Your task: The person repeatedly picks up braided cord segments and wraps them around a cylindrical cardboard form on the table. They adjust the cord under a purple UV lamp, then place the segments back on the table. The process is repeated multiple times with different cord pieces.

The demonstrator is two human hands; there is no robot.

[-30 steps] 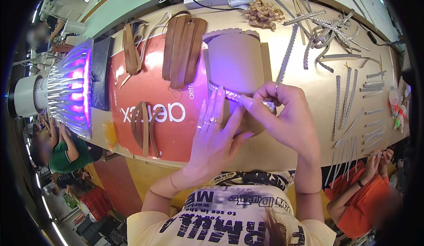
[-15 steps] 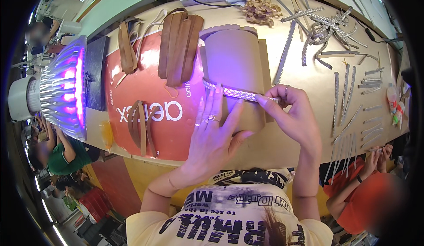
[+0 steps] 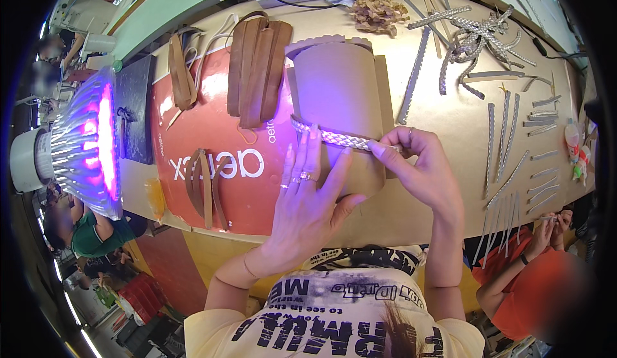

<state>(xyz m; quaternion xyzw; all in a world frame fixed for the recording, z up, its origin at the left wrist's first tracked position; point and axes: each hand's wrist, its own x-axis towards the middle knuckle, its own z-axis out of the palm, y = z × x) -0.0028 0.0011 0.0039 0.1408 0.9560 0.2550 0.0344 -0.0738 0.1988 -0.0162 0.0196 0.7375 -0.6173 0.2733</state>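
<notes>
Silver braided strip (image 3: 337, 139), centre frame, lying across tan cardboard form (image 3: 337, 110): left hand (image 3: 308, 197) pressing flat with fingers spread, right hand (image 3: 421, 168) pinching its right end shut; keeping it taut, straight and evenly pressed is serving best.

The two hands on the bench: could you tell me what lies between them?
A silver braided strip spans from left hand to right hand, across a tan cardboard form, in the head view.
</notes>
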